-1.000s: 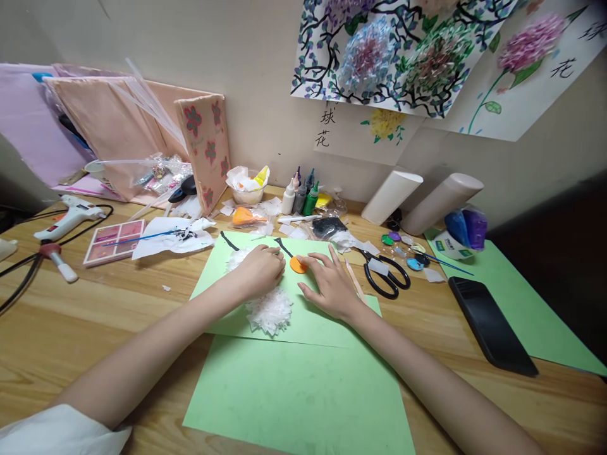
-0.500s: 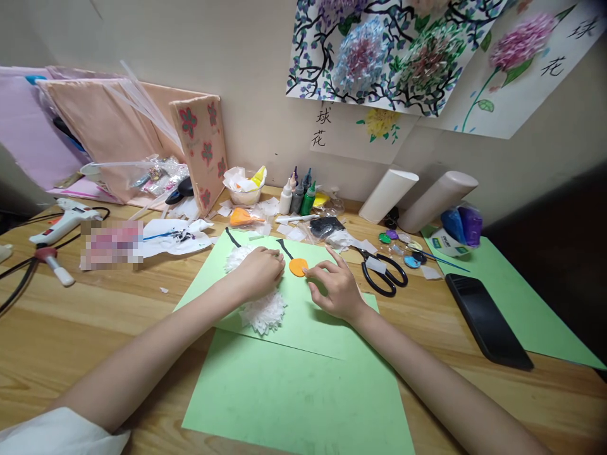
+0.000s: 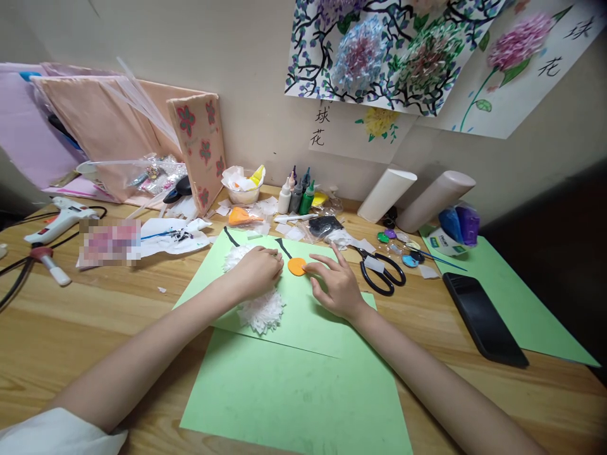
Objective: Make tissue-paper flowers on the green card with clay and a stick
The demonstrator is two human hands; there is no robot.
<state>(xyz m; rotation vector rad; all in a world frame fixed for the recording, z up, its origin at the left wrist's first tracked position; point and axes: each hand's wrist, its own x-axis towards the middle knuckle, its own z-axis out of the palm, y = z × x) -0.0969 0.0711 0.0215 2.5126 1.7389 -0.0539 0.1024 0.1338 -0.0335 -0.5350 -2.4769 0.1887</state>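
Observation:
Two overlapping green sheets (image 3: 303,398) lie on the wooden table. White fringed paper (image 3: 262,313) in round shapes sits on the upper sheet, partly hidden by my left hand (image 3: 260,272). That hand rests over it with fingers curled together; what is under the fingertips is hidden. An orange oval (image 3: 296,266) lies flat to the right, below a black strip (image 3: 284,249). My right hand (image 3: 336,281) touches the oval's right edge with a fingertip, its fingers apart. Another black strip (image 3: 231,237) shows at the sheet's upper left.
Black-handled scissors (image 3: 389,275) and a phone (image 3: 484,319) lie to the right. Paint bottles (image 3: 296,197), a bowl (image 3: 244,189) and orange clay (image 3: 241,217) stand or lie behind. A glue gun (image 3: 64,218) is at the left.
The fingers of my right hand have lifted and spread slightly, with one fingertip still at the orange oval. My left hand has hardly moved.

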